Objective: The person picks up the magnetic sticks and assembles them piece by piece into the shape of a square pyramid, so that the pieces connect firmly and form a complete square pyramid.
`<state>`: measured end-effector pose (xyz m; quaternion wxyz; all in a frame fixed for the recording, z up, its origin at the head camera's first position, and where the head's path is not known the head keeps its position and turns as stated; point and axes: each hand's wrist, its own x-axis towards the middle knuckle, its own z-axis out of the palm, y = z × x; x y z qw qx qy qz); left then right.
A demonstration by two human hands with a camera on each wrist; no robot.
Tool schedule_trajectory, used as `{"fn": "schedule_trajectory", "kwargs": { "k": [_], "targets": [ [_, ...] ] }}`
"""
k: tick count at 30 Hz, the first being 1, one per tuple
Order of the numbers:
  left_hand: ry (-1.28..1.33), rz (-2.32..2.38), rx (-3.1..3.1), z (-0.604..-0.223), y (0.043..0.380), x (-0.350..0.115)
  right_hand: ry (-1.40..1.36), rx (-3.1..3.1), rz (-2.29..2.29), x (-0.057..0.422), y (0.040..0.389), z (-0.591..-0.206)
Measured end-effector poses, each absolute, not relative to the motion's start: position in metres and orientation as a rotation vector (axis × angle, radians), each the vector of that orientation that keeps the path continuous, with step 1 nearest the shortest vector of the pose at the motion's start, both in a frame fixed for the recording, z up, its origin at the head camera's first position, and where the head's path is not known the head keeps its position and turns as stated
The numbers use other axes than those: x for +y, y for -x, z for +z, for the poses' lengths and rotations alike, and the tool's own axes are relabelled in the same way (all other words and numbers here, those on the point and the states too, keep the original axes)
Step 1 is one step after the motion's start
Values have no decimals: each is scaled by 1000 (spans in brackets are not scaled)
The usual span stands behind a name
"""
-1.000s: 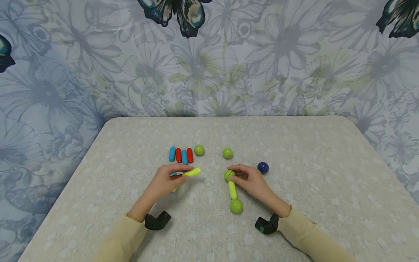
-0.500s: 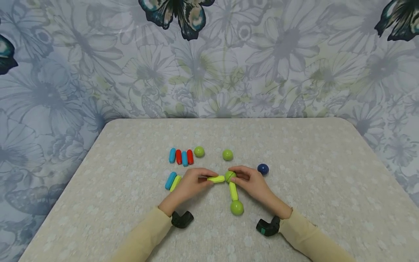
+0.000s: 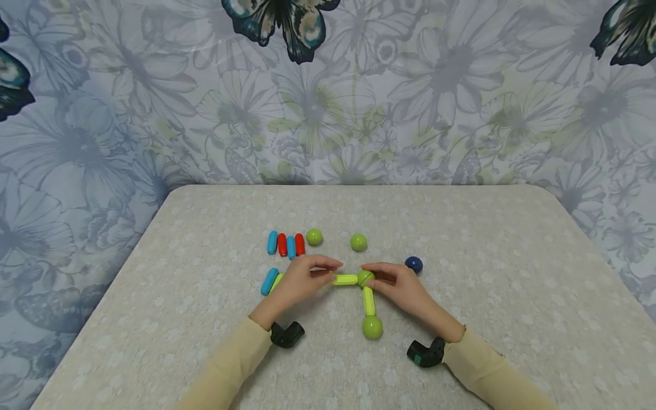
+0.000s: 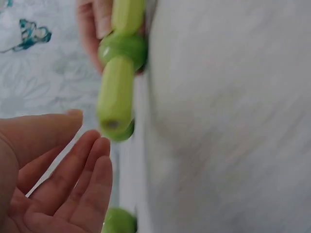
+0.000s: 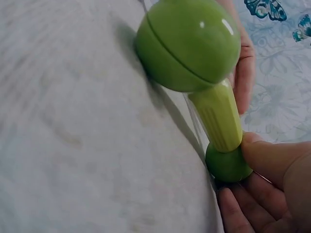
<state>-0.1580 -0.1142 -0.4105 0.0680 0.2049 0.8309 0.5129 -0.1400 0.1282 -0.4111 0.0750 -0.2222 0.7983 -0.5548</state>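
My right hand [image 3: 402, 289] pinches a green ball [image 3: 365, 278] between thumb and fingers. From that ball one yellow-green stick [image 3: 369, 302] runs toward me, ending in a second green ball [image 3: 372, 327]. Another yellow-green stick [image 3: 345, 279] sticks out to the left. In the left wrist view this left stick [image 4: 115, 94] has its free end, with a small dark spot, facing my left hand [image 4: 63, 179]. The left thumb and fingers are relaxed and apart, just off that end, holding nothing. The right wrist view shows the right thumb and fingers around the far ball [image 5: 228, 162].
Behind the hands lie blue sticks [image 3: 272, 242] and red sticks [image 3: 282, 245] in a row, with loose green balls [image 3: 315, 237] to their right. A dark blue ball [image 3: 414, 264] sits beyond the right hand. Left of the left hand lies a blue stick [image 3: 269, 281] beside a yellow-green one.
My left hand brought a yellow-green stick rightward to the ball pinched in the right hand. The stick is now on the ball and the left fingers have let go. The right hand has hardly moved.
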Motion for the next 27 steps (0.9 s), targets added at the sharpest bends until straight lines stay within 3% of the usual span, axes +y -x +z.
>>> {"fn": "schedule_trajectory", "kwargs": {
  "k": [7, 14, 27],
  "targets": [
    [-493, 1646, 2659, -393, 190, -134, 654, 2373, -1704, 134, 148, -433],
    [-459, 1217, 2774, -393, 217, -138, 658, 2346, -1736, 135, 147, -434],
    [-426, 1128, 2801, -406, 225, -140, 654, 2361, -1715, 134, 148, -437]
  ]
}}
